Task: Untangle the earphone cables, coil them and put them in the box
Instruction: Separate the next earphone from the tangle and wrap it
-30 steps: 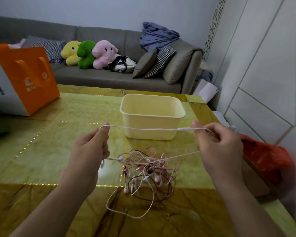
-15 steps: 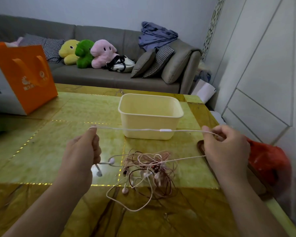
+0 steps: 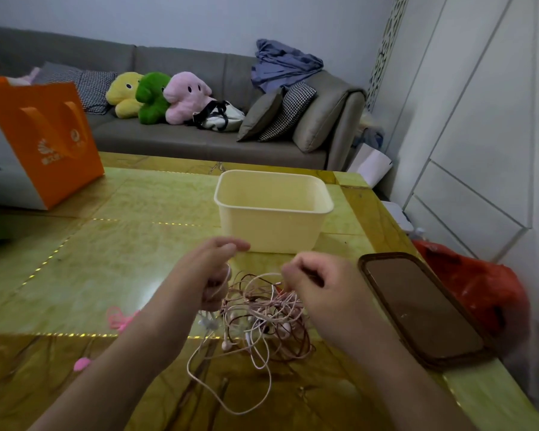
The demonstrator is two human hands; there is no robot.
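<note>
A tangle of pink, white and brown earphone cables [image 3: 262,318] lies on the green-yellow table [image 3: 106,259], just in front of an empty cream plastic box [image 3: 273,209]. My left hand [image 3: 213,275] hovers over the tangle's left side, curled around a white cable that runs over its fingers. My right hand [image 3: 318,284] is at the tangle's upper right, pinching the same cable. The two hands are close together above the pile. One loose pale loop [image 3: 231,396] trails toward the near edge.
A dark brown tray-like lid [image 3: 417,306] lies on the table to the right, with a red plastic bag [image 3: 479,287] beyond the edge. An orange paper bag [image 3: 41,141] stands at the far left. Small pink items [image 3: 119,318] lie on the left. A grey sofa [image 3: 184,141] is behind.
Both hands have come together from a wide stretch and dropped lower over the tangle. The white cable, taut between them before, is now gathered around my left hand.
</note>
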